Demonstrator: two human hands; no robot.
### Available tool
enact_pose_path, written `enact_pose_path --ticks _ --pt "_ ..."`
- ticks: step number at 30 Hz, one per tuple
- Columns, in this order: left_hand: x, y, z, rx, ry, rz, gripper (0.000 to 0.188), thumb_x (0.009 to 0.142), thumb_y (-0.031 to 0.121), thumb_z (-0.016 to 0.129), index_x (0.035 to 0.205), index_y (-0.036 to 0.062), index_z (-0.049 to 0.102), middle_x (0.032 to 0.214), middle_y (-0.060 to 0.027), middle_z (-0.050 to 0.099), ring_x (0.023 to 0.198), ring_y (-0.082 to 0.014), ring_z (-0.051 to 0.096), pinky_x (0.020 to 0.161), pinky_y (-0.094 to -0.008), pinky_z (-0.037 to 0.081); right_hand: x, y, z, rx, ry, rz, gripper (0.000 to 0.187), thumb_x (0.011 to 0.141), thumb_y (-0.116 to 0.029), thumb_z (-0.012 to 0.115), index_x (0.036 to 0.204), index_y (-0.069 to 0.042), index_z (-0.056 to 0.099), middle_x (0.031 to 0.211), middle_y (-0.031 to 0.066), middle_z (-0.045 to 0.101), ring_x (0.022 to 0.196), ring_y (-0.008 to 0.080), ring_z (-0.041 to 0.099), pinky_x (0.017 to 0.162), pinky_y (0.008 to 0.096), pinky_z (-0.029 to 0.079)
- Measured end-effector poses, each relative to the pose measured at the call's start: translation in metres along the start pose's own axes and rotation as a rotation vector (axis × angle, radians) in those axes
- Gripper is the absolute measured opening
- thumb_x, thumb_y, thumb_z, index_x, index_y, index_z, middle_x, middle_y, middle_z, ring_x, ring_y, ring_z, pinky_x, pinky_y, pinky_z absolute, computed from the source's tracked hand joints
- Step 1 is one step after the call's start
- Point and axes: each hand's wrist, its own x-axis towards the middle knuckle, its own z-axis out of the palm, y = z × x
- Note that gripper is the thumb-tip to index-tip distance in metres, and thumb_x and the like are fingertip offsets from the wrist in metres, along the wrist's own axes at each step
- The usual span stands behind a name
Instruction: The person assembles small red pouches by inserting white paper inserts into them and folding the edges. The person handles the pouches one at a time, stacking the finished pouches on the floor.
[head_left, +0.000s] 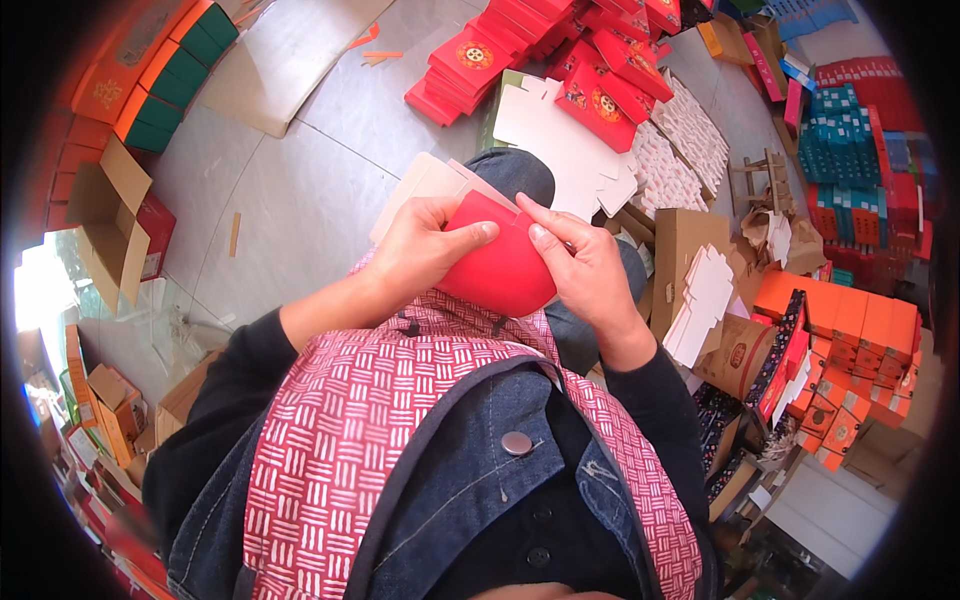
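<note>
Above my lap I hold a red, partly folded card piece (497, 272) with a rounded lower edge. My left hand (420, 248) grips its left side, thumb lying across the front. At the upper right edge my right hand (588, 268) pinches it between thumb and fingers. A pale flat cardboard sheet (420, 180) shows just behind my left hand, over my knee. Whether my left fingers also touch that sheet is hidden. A red and white patterned apron (320, 440) covers my front and lap.
Red printed boxes (470, 60) are piled on the floor ahead, beside flat white card blanks (550, 135). An opened brown carton (110, 225) stands at left, near orange and green boxes (170, 85). Orange boxes (850, 330) and a tall brown carton (680, 255) crowd the right.
</note>
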Motion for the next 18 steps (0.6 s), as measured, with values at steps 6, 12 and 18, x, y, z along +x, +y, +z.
enact_pose_path --ticks 6,12,18 --pt "0.002 -0.001 -0.002 -0.053 0.026 -0.001 0.017 0.088 0.011 0.064 0.100 -0.0009 0.068 0.088 -0.0069 0.070 0.077 -0.0110 0.065 0.071 -0.0237 0.052 -0.008 -0.002 0.000 -0.012 -0.023 0.006 0.032 0.091 -0.011 0.055 0.122 -0.005 0.061 0.106 0.0166 0.066 0.095 0.0215 0.065 0.085 0.0288 0.048" --pt "0.004 0.002 -0.006 -0.040 0.000 0.033 0.014 0.087 0.011 0.065 0.095 0.0007 0.070 0.085 -0.0068 0.070 0.076 -0.0110 0.064 0.072 -0.0241 0.051 -0.013 -0.003 -0.027 0.180 -0.242 -0.045 0.039 0.091 -0.008 0.053 0.129 -0.001 0.054 0.122 0.0138 0.059 0.113 0.0209 0.056 0.098 0.0289 0.040" --pt "0.009 0.004 -0.013 -0.032 -0.062 0.053 0.012 0.086 0.008 0.065 0.094 0.0013 0.071 0.085 -0.0066 0.070 0.077 -0.0117 0.064 0.075 -0.0256 0.051 -0.019 0.003 -0.025 0.140 -0.313 -0.144 0.045 0.091 -0.010 0.054 0.135 -0.004 0.049 0.132 0.0140 0.051 0.122 0.0236 0.048 0.104 0.0329 0.035"
